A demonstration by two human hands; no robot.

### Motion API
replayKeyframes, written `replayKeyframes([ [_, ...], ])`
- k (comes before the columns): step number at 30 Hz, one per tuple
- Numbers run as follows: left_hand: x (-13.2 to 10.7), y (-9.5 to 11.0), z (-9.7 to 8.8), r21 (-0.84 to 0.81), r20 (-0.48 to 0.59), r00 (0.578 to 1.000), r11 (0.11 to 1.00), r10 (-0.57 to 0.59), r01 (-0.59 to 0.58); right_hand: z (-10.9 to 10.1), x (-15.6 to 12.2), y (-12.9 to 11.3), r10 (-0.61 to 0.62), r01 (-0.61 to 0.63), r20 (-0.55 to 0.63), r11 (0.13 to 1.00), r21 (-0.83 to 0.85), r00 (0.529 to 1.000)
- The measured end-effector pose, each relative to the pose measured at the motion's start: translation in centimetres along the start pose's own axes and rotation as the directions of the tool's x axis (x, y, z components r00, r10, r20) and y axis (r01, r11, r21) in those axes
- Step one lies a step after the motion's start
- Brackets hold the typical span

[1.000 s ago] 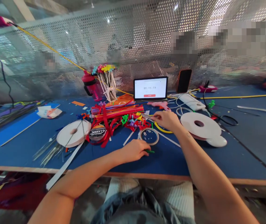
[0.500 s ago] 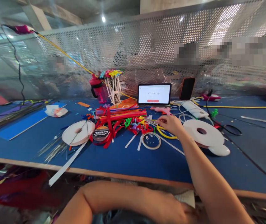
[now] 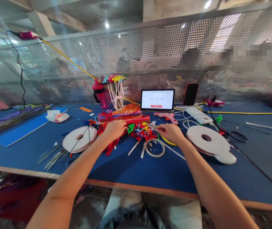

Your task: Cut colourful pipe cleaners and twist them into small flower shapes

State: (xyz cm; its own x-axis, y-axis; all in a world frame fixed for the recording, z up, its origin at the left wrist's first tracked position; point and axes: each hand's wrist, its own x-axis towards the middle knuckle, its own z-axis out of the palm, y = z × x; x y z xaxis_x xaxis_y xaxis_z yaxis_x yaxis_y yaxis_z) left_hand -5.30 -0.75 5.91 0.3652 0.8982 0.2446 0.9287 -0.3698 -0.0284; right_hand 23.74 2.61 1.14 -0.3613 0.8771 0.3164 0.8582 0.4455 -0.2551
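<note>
My right hand (image 3: 170, 132) is closed on a slim silver tool (image 3: 152, 126) that points left over the pile; its exact kind is too small to make out. My left hand (image 3: 115, 129) hangs over the left side of the pile, and its fingertips are blurred. Between the hands lie small bent pipe-cleaner pieces, among them a green one (image 3: 130, 128) and a yellow one (image 3: 145, 126). Behind them is a bundle of red pipe cleaners (image 3: 138, 119). A round ring-shaped dish (image 3: 155, 155) with tiny white bits sits in front of my right hand.
White ribbon spools stand left (image 3: 72, 141) and right (image 3: 195, 133). A pink glue gun (image 3: 165, 117), a tablet (image 3: 157, 99), a phone (image 3: 190, 94), a pink bottle (image 3: 100, 95) and a bunch of pipe-cleaner flowers (image 3: 115, 92) are at the back. Thin wires (image 3: 54, 157) lie front left.
My left hand has risen from below the table edge to the pile. My right hand has shifted slightly left and down in view, still holding the silver tool.
</note>
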Motion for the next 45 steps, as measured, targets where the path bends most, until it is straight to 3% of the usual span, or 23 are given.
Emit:
replayKeyframes([
  [2, 1.8, -2.8, 0.7, 0.121, 0.002, 0.996, 0.989, -0.088, 0.088, 0.1, 0.1, 0.0, -0.01, 0.01, 0.003, 1.0, 0.001, 1.0],
  [5, 3.8, -4.5, 2.3, 0.104, 0.084, 0.995, 0.993, -0.059, 0.051, 0.1, 0.1, 0.0, -0.012, 0.012, -0.009, 1.0, -0.01, 1.0],
  [12, 6.5, -4.2, 5.8, 0.145, 0.123, 0.989, 0.987, -0.087, 0.069, -0.6, 0.5, -0.7, -0.006, 0.003, -0.072, 0.999, -0.047, 0.997],
  [21, 7.5, -5.5, 5.3, 0.147, 0.112, 0.988, 0.985, -0.106, 0.089, -1.2, 0.0, -1.3, -0.02, 0.011, -0.09, 0.995, -0.097, 0.996],
  [23, 7.1, -5.0, 4.7, 0.096, 0.073, 0.996, 0.994, -0.056, 0.048, -1.3, -0.5, -1.0, -0.002, -0.008, -0.107, 0.996, -0.092, 0.994],
  [25, 6.4, -4.2, 4.2, -0.057, 0.003, 0.995, 0.993, 0.102, -0.102, -1.5, -0.8, -0.8, -0.005, -0.007, -0.119, 0.995, -0.1, 0.993],
  [28, 5.6, -3.1, 4.1, -0.2, 0.076, 0.935, 0.924, 0.347, -0.326, -1.5, -0.9, -0.7, -0.045, 0.026, -0.123, 0.989, -0.147, 0.991],
  [30, 5.4, -2.8, 4.6, -0.212, 0.129, 0.909, 0.906, 0.397, -0.366, -1.3, -0.7, -0.6, -0.058, 0.036, -0.115, 0.981, -0.191, 0.992],
  [35, 5.9, -4.2, 5.4, -0.291, 0.098, 0.926, 0.9, 0.364, -0.323, -1.2, -0.5, 0.0, -0.043, 0.009, -0.128, 0.967, -0.255, 0.991],
  [40, 6.7, -6.4, 3.8, -0.45, 0.029, 0.958, 0.859, 0.286, -0.243, -1.3, -0.3, 0.1, -0.073, 0.026, -0.155, 0.958, -0.284, 0.985],
  [45, 6.8, -7.0, 3.6, -0.635, 0.123, 0.952, 0.759, 0.279, -0.141, -1.2, -0.4, -0.1, -0.078, 0.031, -0.157, 0.958, -0.284, 0.985],
])
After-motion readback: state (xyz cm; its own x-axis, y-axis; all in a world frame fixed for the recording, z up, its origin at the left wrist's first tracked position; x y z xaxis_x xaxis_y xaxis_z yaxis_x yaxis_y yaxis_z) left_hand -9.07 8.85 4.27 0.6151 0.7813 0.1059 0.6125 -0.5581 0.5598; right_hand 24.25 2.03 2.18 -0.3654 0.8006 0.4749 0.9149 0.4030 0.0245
